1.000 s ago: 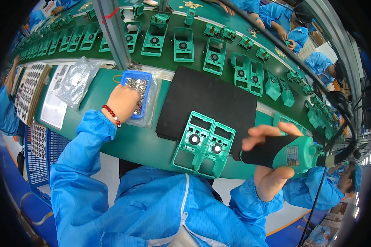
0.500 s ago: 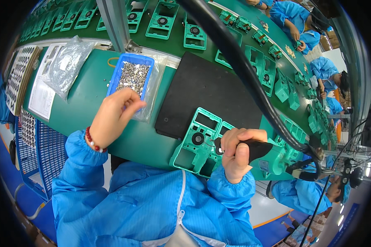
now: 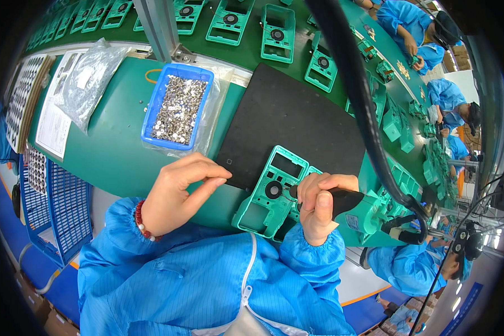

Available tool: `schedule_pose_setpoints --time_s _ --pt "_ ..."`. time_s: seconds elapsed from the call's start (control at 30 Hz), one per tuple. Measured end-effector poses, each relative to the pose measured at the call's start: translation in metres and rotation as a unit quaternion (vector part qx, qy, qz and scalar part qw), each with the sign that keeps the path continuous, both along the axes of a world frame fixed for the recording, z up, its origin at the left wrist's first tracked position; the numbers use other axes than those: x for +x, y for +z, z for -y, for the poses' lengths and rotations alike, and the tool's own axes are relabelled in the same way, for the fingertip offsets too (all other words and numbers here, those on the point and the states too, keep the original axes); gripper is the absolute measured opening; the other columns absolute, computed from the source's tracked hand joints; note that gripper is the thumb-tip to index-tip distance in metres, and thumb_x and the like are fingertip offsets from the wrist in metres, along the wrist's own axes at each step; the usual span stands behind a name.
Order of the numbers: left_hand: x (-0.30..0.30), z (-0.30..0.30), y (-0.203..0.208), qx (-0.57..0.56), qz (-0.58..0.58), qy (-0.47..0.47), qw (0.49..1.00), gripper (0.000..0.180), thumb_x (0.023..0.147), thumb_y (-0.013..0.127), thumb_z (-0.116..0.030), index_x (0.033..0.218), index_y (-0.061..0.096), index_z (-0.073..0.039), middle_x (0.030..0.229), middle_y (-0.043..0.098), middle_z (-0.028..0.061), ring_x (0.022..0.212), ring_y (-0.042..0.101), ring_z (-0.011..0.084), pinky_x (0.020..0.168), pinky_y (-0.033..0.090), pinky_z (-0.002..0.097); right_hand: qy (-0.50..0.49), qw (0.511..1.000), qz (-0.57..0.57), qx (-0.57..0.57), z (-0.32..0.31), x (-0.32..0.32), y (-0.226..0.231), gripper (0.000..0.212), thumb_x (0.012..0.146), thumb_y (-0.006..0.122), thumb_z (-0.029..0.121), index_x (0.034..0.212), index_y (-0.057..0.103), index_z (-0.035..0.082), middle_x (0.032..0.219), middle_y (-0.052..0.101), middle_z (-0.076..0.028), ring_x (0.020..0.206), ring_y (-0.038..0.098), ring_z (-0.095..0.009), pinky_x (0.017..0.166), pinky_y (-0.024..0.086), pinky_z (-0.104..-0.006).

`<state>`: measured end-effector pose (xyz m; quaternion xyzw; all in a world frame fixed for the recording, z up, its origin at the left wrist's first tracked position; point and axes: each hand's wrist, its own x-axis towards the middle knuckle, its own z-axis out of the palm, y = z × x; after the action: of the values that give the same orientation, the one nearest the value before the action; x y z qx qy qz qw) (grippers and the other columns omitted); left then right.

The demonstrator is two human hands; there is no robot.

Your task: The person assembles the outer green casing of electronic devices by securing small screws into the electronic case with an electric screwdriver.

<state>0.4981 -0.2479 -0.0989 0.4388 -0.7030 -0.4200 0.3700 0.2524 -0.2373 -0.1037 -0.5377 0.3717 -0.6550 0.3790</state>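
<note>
My left hand point(image 3: 179, 193) is over the front of the bench, thumb and index finger pinched together. Whatever the fingertips hold, if anything, is too small to make out. My right hand point(image 3: 322, 207) wraps around the black grip of an electric screwdriver point(image 3: 364, 217) with a green body, its tip pointing left over the work. Under it lies a green plastic housing point(image 3: 259, 190) with a round black speaker point(image 3: 274, 190) and rectangular openings. A second green part beside it is mostly hidden by my right hand. A blue tray point(image 3: 148, 126) of small metal screws stands beyond my left hand.
A black mat point(image 3: 291, 112) lies under the housing's far end. Plastic bags point(image 3: 89, 78) and paper sheets lie at left, near a blue basket point(image 3: 70, 207). A thick black cable point(image 3: 355, 84) crosses in front. Green housings point(image 3: 277, 35) line the belt; co-workers sit at right.
My left hand has moved from the edge of the screw tray toward me and right, nearer the housing. My right hand stays on the screwdriver. Housings along the belt have shifted right.
</note>
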Motion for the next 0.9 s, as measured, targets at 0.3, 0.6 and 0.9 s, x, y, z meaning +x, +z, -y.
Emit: schedule_pose_setpoints --time_s 0.3,0.6,0.9 --pt "-0.035 -0.017 -0.016 -0.044 -0.023 -0.074 0.996 0.011 0.084 0.072 -0.005 0.095 0.07 -0.002 0.097 0.065 0.0102 0.087 0.065 0.025 0.075 0.053 0.0346 0.092 0.99 0.097 0.054 -0.006 -0.009 -0.005 0.031 0.086 0.078 0.012 0.097 0.05 0.003 0.075 0.058 -0.008 0.062 0.052 -0.016 0.058 0.044 -0.0318" --pt "-0.075 -0.028 -0.045 -0.263 0.139 -0.128 0.946 0.018 0.081 0.06 -0.012 0.097 0.06 -0.003 0.118 0.065 0.013 0.118 0.059 0.027 0.103 0.045 0.0409 0.119 0.988 0.082 0.052 -0.009 -0.015 -0.018 0.026 0.086 0.073 0.002 0.099 0.051 0.003 0.078 0.059 -0.009 0.066 0.053 -0.017 0.062 0.045 -0.0308" --pt "-0.081 -0.035 -0.04 -0.268 0.182 -0.097 0.941 0.023 0.082 0.058 -0.013 0.101 0.061 -0.001 0.117 0.066 0.0133 0.116 0.06 0.0261 0.101 0.046 0.0394 0.016 0.999 -0.043 0.003 -0.004 -0.004 -0.013 0.032 0.094 0.068 0.023 0.105 0.046 0.003 0.061 0.047 -0.004 0.05 0.043 -0.013 0.049 0.039 -0.0299"
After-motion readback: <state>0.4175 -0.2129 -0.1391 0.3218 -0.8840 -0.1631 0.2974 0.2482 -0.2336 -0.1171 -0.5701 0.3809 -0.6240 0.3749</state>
